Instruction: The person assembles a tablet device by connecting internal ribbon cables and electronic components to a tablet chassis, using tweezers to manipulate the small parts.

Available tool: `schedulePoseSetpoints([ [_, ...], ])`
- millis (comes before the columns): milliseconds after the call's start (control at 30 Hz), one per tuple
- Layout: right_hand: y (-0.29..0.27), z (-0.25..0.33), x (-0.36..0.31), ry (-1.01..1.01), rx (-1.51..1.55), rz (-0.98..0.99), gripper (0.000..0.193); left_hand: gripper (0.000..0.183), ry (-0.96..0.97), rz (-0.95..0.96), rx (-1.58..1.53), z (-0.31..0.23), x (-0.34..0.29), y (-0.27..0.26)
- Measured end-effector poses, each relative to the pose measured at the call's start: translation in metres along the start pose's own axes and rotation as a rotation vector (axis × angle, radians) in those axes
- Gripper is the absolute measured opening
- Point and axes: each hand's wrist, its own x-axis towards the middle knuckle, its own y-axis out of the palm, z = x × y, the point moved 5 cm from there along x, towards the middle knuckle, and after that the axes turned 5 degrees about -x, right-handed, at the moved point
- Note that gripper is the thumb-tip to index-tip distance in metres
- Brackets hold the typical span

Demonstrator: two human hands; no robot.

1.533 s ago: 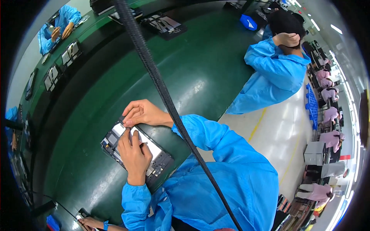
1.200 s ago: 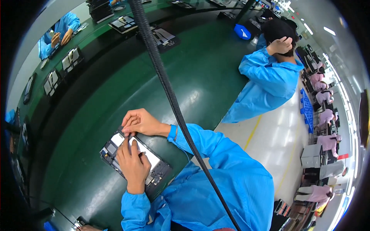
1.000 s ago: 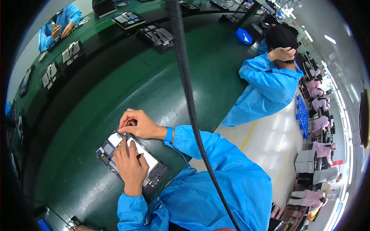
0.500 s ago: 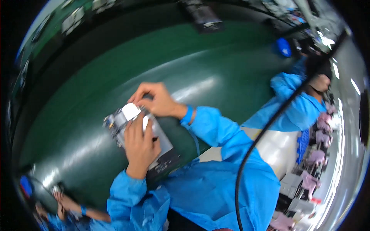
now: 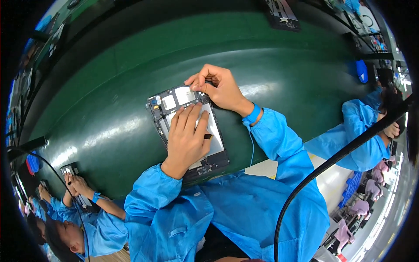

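Observation:
An opened tablet (image 5: 220, 155) lies on the green table, its black frame, circuit parts and silver-grey inner panel exposed. My left hand (image 5: 188, 137) rests across its middle with the fingers stretched out, covering part of the panel. A small dark flap (image 5: 208, 136) shows beside that hand's thumb. At the tablet's far right corner, my right hand (image 5: 221, 89) has its thumb and fingertips pinched together beside a pale, shiny patch (image 5: 184, 95). Whatever sits between those fingertips is too small to make out. A blue band (image 5: 252, 114) with a thin cord circles the right wrist.
Another device (image 5: 283, 15) lies at the table's far side. Co-workers in blue sit to the left (image 5: 98, 222) and right (image 5: 366, 131); the left one handles a device. A black cable (image 5: 305, 179) crosses the view at the right. A blue bin (image 5: 351, 187) stands on the floor.
The whole view has shifted, so tablet and hands appear farther right and the picture is sharper. Both hands stay at the tablet; the pale patch looks less bright.

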Motion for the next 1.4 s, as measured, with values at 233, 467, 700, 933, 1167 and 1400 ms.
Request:
schedulePoseSetpoints([
  [233, 0.002, -0.001, 0.003, -0.014, -0.012, 0.032, 0.019, 0.057, 0.032, 0.002, 0.046, 0.000, -0.001, 0.003],
  [467, 0.010, 0.004, 0.007, -0.113, -0.217, 0.068, 0.030, 0.051, 0.099, 0.024, 0.135, -0.005, 0.005, 0.001],
  [700, 0.012, 0.002, 0.014, -0.093, -0.181, 0.082, 0.042, 0.044, 0.103, 0.032, 0.163, -0.008, 0.009, 0.003],
  [933, 0.012, 0.000, 0.015, -0.088, -0.206, 0.076, 0.049, 0.041, 0.076, 0.035, 0.154, -0.007, 0.007, 0.005],
  [1167, 0.011, -0.001, 0.015, -0.039, -0.129, 0.063, 0.046, 0.050, 0.102, 0.109, 0.149, -0.003, 0.012, 0.005],
  [1400, 0.001, -0.004, 0.019, -0.044, -0.012, 0.149, 0.035, 0.039, 0.157, -0.026, 0.046, 0.003, 0.004, -0.002],
])
